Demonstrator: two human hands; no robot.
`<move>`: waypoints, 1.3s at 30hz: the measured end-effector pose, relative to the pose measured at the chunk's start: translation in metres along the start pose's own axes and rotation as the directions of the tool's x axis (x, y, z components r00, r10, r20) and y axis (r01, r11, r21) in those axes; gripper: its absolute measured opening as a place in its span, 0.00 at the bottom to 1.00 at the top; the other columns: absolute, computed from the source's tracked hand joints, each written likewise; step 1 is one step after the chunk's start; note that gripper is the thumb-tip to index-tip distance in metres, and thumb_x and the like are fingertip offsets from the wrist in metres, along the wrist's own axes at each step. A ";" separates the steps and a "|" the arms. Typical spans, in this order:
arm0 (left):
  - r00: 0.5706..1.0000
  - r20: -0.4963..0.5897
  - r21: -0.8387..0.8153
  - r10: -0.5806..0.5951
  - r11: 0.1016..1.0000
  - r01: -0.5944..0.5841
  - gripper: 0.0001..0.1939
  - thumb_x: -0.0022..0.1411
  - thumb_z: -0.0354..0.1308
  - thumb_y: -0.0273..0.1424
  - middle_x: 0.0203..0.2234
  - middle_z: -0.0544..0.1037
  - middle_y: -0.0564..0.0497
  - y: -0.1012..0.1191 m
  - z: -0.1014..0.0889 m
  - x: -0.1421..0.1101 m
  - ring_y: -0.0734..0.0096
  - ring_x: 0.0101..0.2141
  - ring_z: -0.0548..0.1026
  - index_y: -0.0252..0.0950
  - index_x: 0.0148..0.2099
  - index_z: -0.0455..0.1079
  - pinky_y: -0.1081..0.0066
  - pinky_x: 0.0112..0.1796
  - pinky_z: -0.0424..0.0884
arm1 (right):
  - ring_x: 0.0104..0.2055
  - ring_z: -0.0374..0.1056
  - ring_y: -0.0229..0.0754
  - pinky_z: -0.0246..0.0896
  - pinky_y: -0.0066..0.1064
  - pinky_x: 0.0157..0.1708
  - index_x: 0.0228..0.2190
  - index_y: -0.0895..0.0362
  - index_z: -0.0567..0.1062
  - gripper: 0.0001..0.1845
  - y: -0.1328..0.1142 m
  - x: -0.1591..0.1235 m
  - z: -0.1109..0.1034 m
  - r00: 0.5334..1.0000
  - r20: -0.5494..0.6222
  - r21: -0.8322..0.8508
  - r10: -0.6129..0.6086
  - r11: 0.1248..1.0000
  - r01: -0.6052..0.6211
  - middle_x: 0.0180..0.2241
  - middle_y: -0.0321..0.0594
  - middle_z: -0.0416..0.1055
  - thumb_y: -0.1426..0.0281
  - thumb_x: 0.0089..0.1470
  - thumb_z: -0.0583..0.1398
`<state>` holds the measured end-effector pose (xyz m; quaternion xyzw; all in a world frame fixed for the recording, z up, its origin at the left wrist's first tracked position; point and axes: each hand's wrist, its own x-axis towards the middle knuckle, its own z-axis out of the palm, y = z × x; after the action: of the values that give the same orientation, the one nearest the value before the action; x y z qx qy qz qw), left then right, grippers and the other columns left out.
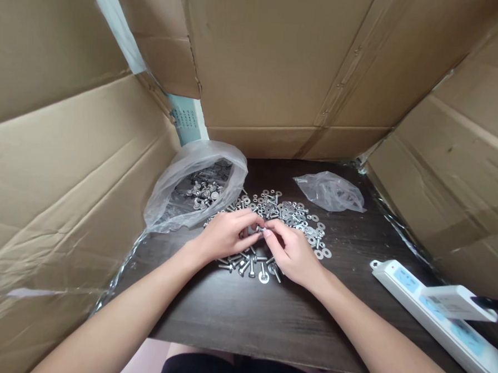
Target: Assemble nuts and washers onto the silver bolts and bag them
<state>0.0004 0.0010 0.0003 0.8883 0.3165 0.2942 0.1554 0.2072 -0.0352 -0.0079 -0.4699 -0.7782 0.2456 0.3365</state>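
Observation:
Over the middle of the pile, my left hand (pixel 229 233) and my right hand (pixel 292 251) meet fingertip to fingertip. Between them is a small metal bolt (pixel 259 229), pinched at its left end by the left fingers and at its right end by the right thumb and forefinger. Fingers partly cover it, so I cannot tell whether a nut or washer is on it. Loose bolts (pixel 245 264) lie just below the hands. Beyond and to the right spread flat washers (pixel 291 212), mixed with nuts and more bolts.
A clear plastic bag (pixel 158 207) stands open at the left, holding bolts with washers (pixel 206 193). Another clear bag (pixel 330 192) lies crumpled at the back right. A white power strip (pixel 388 272) with a plugged-in adapter (pixel 455 301) is at the right. Cardboard walls (pixel 280 71) surround the dark table (pixel 242 314).

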 end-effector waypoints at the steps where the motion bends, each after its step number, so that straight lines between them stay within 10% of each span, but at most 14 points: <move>1: 1.000 0.001 -0.001 0.000 1.000 0.000 0.07 0.69 0.57 0.33 0.35 0.76 0.52 0.000 0.000 0.000 0.75 0.29 0.74 0.37 0.46 0.72 0.75 0.31 0.68 | 0.28 0.67 0.40 0.56 0.30 0.31 0.39 0.55 0.73 0.11 0.000 0.000 0.000 1.000 0.001 -0.005 -0.004 1.000 0.004 0.27 0.36 0.71 0.66 0.68 0.52; 29: 1.000 -0.016 -0.019 0.027 0.999 -0.027 0.08 0.68 0.58 0.32 0.34 0.79 0.52 0.002 0.000 0.001 0.74 0.31 0.76 0.37 0.48 0.73 0.75 0.32 0.69 | 0.24 0.62 0.38 0.52 0.30 0.28 0.28 0.54 0.67 0.17 0.001 0.000 -0.001 0.999 -0.040 -0.040 -0.001 0.999 -0.001 0.23 0.34 0.67 0.65 0.69 0.49; 39: 0.999 -0.030 -0.009 0.016 1.000 -0.016 0.08 0.69 0.59 0.34 0.35 0.80 0.52 0.000 0.001 0.000 0.75 0.30 0.77 0.36 0.47 0.73 0.76 0.32 0.69 | 0.23 0.63 0.37 0.53 0.29 0.26 0.39 0.55 0.71 0.07 0.000 0.000 -0.003 0.999 -0.030 0.007 0.023 1.000 -0.023 0.23 0.32 0.68 0.67 0.65 0.54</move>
<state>0.0009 0.0014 -0.0002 0.8856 0.3101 0.3103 0.1524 0.2091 -0.0355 -0.0059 -0.4813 -0.7669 0.2448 0.3468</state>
